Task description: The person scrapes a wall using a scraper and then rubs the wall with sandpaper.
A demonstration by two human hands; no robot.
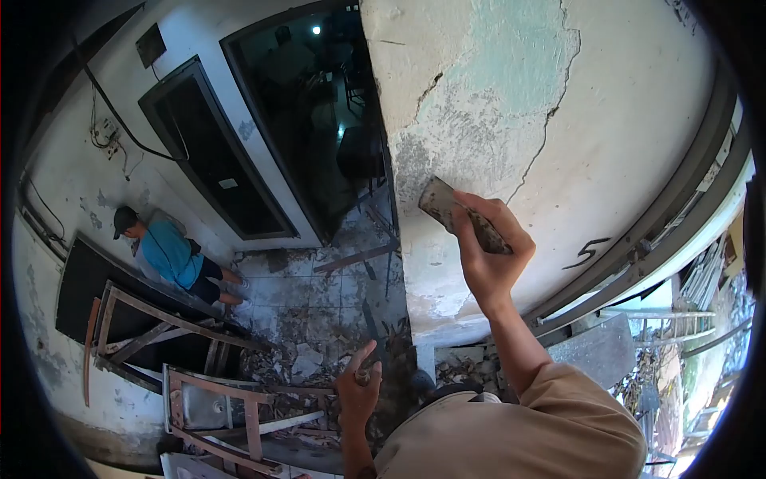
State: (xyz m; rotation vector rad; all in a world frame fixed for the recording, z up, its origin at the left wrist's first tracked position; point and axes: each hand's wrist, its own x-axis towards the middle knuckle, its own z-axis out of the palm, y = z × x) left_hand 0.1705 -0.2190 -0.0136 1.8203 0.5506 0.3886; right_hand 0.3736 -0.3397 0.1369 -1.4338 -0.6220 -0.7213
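Note:
My right hand (496,251) is closed on a scraper (438,199) with a flat, dirty metal blade. The blade's edge lies at the peeling wall (479,120), near its left corner, just under a rough grey patch and pale green old paint. A crack runs down the wall to the right of that patch. Lower down, my left hand (358,383) is closed round a tool (369,327) with a long, narrow, dark blade pointing up and away. Its handle shows between thumb and fingers.
A person in a blue shirt (169,251) stands at the left by a dark board (80,279). Wooden frames (251,423) lean at lower left. Rubble (307,359) covers part of the tiled floor (303,291). A dark doorway (311,120) opens beyond the wall corner.

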